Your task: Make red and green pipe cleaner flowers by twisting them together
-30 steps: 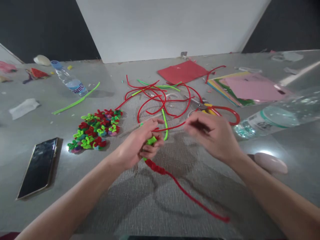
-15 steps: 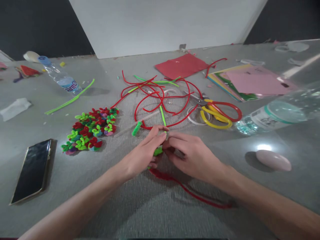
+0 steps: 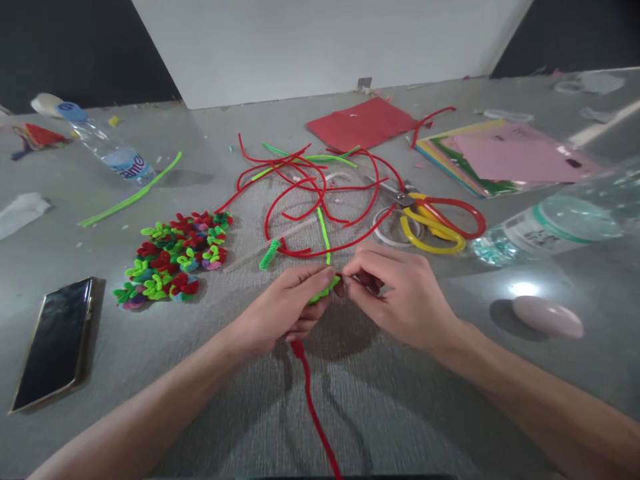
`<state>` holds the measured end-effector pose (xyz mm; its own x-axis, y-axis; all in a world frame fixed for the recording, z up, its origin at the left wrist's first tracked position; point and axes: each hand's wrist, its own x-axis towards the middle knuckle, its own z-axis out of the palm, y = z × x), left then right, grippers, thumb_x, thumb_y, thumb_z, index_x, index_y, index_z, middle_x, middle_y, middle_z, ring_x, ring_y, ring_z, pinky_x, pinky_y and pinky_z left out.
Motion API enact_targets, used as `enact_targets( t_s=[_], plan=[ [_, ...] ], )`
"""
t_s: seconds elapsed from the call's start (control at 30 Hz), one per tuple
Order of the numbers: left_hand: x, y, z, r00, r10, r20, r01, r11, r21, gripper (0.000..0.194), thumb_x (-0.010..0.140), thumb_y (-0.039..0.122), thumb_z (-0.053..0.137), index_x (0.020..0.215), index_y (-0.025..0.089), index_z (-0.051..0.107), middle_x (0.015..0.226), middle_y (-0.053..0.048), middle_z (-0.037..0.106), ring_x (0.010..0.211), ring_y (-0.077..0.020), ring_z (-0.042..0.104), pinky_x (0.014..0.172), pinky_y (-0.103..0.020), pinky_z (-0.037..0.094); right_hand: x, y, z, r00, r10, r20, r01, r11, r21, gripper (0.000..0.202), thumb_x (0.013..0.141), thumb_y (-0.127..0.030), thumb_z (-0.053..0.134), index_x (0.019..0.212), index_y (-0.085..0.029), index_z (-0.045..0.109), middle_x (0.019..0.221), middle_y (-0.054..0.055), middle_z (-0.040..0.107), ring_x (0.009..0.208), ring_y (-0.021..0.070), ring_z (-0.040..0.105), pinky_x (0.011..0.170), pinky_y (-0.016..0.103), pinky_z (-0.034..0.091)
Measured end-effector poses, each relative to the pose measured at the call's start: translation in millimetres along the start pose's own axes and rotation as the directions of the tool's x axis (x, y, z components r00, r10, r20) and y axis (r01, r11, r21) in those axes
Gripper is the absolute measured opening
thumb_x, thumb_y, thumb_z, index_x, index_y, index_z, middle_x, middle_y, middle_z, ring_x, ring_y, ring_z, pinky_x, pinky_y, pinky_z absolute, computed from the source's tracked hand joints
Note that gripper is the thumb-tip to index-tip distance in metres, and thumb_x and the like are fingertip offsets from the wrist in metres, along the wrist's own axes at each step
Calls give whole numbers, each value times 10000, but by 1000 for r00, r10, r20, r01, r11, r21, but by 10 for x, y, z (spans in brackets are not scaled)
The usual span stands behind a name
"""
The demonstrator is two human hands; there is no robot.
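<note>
My left hand (image 3: 293,303) is closed around a bright green pipe cleaner (image 3: 325,291), bent into a small bundle that its fingers partly cover. A long red pipe cleaner (image 3: 313,400) hangs from beneath that hand toward the table's near edge. Thumb and fingers of my right hand (image 3: 405,293) pinch together just beside the bundle, at a small dark red tip that looks like pipe cleaner. Just beyond the hands lies a straight green pipe cleaner (image 3: 324,233). A coiled green pipe cleaner (image 3: 269,255) rests near a clear stick (image 3: 245,257).
Loose red pipe cleaners (image 3: 327,190) tangle behind the hands, beside scissors (image 3: 425,213) and a tape ring (image 3: 385,230). Pipe-cleaner flowers (image 3: 165,260), a phone (image 3: 55,340) and a water bottle (image 3: 117,157) are left. Another bottle (image 3: 545,227), paper sheets (image 3: 515,157) and a pinkish mouse-shaped object (image 3: 547,317) are right.
My right hand has drawn slightly right, away from the left. The red pipe cleaner's tail has swung from the right to hang toward me. The view has shifted slightly.
</note>
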<state>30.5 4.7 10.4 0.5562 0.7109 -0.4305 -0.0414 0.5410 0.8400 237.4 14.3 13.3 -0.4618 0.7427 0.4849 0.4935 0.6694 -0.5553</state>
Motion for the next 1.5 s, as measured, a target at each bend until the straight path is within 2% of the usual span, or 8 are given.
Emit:
enact_targets(
  t_s=[0.3, 0.6, 0.73, 0.87, 1.07, 1.2, 1.33, 1.5],
  plan=[
    [-4, 34, 18, 999, -42, 2, 42, 999, 15, 365, 1100, 517, 511, 880, 228, 478, 612, 111, 272, 436, -49, 93, 305, -105, 184, 19, 17, -62, 991, -133, 31, 136, 978, -160, 190, 993, -58, 579, 852, -172, 635, 799, 27, 609, 714, 153, 552, 685, 305, 441],
    [-1, 38, 4, 999, -53, -7, 53, 999, 0, 397, 1102, 528, 493, 859, 215, 507, 557, 105, 304, 410, -47, 121, 317, -125, 130, 73, 189, -179, 995, -40, -96, 19, 977, -213, 207, 922, -23, 613, 820, -202, 602, 756, -3, 602, 663, 135, 554, 635, 298, 423],
    [11, 35, -7, 1000, 8, 25, -5, 994, -105, 364, 1109, 499, 500, 892, 209, 537, 570, 105, 304, 421, -47, 109, 335, -125, 144, 55, 208, -151, 987, 142, -76, -146, 988, -45, 91, 981, -134, 632, 926, -204, 652, 825, 12, 685, 697, 139, 615, 654, 287, 466],
    [36, 45, -34, 979, 200, -30, -199, 925, -323, 364, 1138, 456, 441, 914, 199, 568, 585, 100, 299, 432, -55, 128, 365, -131, 219, 32, 171, -78, 927, 361, 103, -376, 897, 231, 149, 1061, -341, 590, 986, -214, 603, 824, 8, 676, 702, 144, 634, 643, 280, 488],
    [122, 91, -131, 828, 442, -344, -556, 727, -403, 314, 1157, 335, 388, 960, 201, 591, 670, 50, 432, 553, -84, 433, 604, -178, 491, 5, 64, 18, 757, 265, 597, -574, 706, 415, 339, 903, -321, 794, 929, -246, 464, 850, -16, 706, 705, 134, 615, 610, 253, 457],
    [172, 116, -281, 735, 476, -482, -636, 731, -248, 207, 1067, 192, 448, 996, 209, 642, 690, 19, 508, 642, -126, 534, 661, -224, 510, 36, 91, -25, 753, 303, 585, -618, 632, 468, 154, 985, -242, 663, 881, -220, 552, 695, -40, 646, 623, 108, 574, 606, 241, 453],
    [193, 73, -371, 616, 595, -517, -578, 787, 217, 156, 994, 136, 546, 991, 179, 696, 712, 19, 541, 674, -114, 547, 667, -209, 475, 61, 191, -103, 804, 307, 509, -594, 430, 680, 111, 929, -224, 736, 1022, -190, 687, 928, 54, 798, 780, 137, 688, 688, 250, 507],
    [167, 2, -319, 736, 577, -354, -399, 792, 462, 100, 1072, 274, 538, 1114, 203, 593, 860, 3, 686, 751, -124, 630, 734, -242, 517, 53, 269, -158, 823, 256, 507, -563, 245, 789, 367, 834, -174, 701, 1199, -197, 726, 1236, 133, 805, 940, 198, 736, 727, 295, 537]
  ],
)
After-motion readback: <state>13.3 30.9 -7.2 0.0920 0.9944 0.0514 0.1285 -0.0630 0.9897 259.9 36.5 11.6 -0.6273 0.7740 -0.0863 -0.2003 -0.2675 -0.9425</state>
